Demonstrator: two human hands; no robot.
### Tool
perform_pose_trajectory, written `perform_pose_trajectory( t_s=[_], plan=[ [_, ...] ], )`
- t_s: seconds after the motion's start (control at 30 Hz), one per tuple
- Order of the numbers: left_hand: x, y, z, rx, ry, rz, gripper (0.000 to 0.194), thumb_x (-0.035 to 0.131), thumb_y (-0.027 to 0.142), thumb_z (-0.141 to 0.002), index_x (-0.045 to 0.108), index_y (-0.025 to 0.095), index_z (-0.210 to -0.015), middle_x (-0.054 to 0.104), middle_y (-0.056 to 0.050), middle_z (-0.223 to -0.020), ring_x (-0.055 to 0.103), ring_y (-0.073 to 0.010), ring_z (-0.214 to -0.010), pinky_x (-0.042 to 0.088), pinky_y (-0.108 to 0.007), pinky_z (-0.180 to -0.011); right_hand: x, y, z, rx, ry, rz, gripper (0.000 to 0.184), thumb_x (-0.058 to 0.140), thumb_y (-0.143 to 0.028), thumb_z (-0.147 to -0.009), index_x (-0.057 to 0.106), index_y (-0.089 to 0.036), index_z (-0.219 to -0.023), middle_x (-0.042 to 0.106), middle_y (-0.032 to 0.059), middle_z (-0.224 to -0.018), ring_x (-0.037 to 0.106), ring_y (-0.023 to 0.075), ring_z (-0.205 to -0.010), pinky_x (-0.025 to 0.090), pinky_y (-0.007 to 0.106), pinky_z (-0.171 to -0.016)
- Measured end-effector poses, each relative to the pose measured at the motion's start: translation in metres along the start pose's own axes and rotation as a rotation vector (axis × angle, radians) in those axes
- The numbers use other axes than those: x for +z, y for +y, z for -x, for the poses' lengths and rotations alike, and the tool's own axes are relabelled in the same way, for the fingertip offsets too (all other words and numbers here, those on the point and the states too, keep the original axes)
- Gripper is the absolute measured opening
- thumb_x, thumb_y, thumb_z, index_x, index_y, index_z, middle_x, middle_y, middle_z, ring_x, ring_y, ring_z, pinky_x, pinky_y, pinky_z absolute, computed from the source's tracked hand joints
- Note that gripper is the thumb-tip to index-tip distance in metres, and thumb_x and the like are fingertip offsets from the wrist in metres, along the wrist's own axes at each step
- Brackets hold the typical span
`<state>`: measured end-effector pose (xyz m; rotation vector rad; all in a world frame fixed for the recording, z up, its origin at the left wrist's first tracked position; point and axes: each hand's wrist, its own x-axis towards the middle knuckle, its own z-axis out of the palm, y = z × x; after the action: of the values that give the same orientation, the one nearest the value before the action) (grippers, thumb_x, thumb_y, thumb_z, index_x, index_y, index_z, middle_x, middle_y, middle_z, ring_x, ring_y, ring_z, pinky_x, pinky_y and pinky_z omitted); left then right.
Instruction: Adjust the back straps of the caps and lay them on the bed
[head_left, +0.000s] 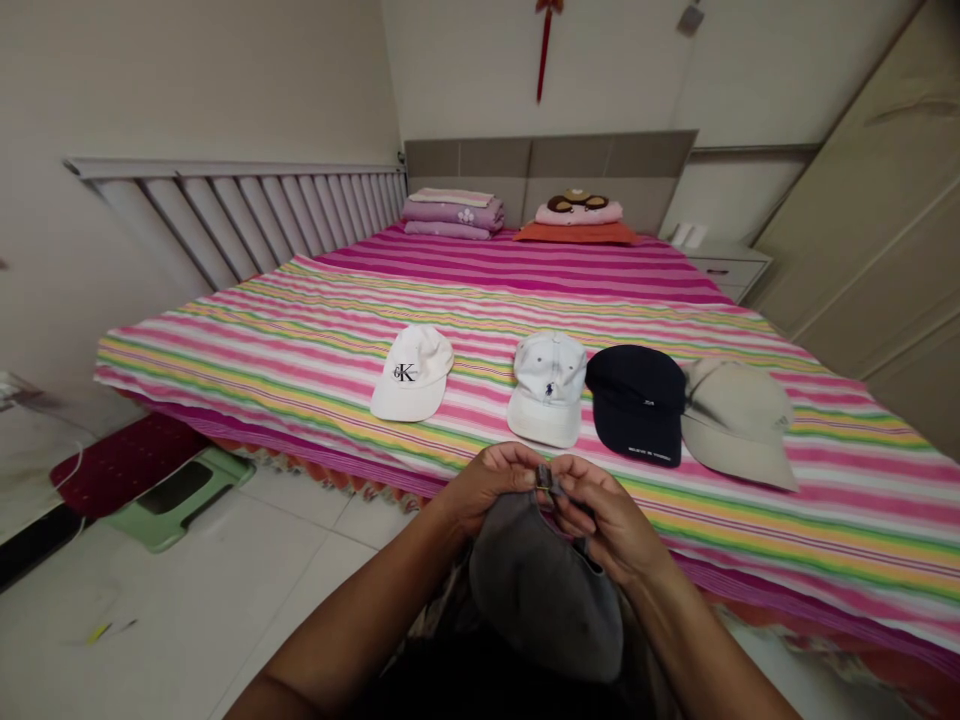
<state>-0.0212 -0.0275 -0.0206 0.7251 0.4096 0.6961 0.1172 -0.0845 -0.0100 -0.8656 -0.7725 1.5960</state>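
A dark grey cap point(540, 580) hangs between my hands, its back strap and small buckle point(544, 480) uppermost. My left hand point(495, 485) pinches the strap from the left of the buckle. Fingers of my right hand point(604, 510) close on the strap from the other side. Beyond my hands, a white CK cap point(416, 372), a pale cap with a small dark emblem point(549, 385), a black cap point(637, 400) and a beige cap point(739, 415) lie along the bed. The black and beige caps touch or overlap at their edges.
The bed has a striped sheet point(300, 350). Folded purple bedding point(454, 215) and a pink-and-orange stack point(577, 225) lie by the headboard point(525, 155). A green stool point(176, 500) stands on the floor at left; a nightstand point(724, 265) is at back right.
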Motion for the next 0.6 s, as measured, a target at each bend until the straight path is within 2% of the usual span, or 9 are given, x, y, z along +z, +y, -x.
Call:
perform_pose_trajectory(
  t_s=[0.13,0.3,0.6],
  plan=[
    [-0.0043,-0.0016,-0.0016,-0.016,-0.054,0.014,0.028,0.076,0.016,-0.054,0.058,0.010,-0.074,0.065,-0.004,-0.061,0.062,-0.0123,-0.053,0.047,-0.018,-0.052,0.0021,-0.0012,0.0016,-0.045,-0.024,0.000,0.021,0.066,-0.023,-0.066,0.048,-0.019,-0.076,0.058,-0.0025,-0.055,0.028,0.0025,-0.034,0.021,0.017,-0.037],
    [-0.0068,-0.0005,-0.0020,-0.063,-0.112,0.000,0.029,0.075,0.012,-0.054,0.052,0.011,-0.072,0.065,-0.005,-0.061,0.061,-0.0122,-0.052,0.046,-0.017,-0.048,0.0003,-0.0010,0.0021,-0.158,0.030,0.147,0.023,0.069,-0.026,-0.066,0.048,-0.019,-0.075,0.053,-0.0060,-0.053,0.041,0.0054,-0.038,0.026,0.017,-0.038],
    [-0.0080,0.0022,-0.0002,-0.067,-0.116,-0.112,0.030,0.076,0.016,-0.053,0.054,0.011,-0.072,0.064,-0.004,-0.059,0.059,-0.0114,-0.049,0.045,-0.018,-0.046,-0.0024,-0.0051,0.0057,-0.153,0.023,0.329,0.023,0.067,-0.032,-0.067,0.048,-0.019,-0.074,0.055,-0.0042,-0.052,0.043,0.0071,-0.039,0.029,0.019,-0.039]
  ],
)
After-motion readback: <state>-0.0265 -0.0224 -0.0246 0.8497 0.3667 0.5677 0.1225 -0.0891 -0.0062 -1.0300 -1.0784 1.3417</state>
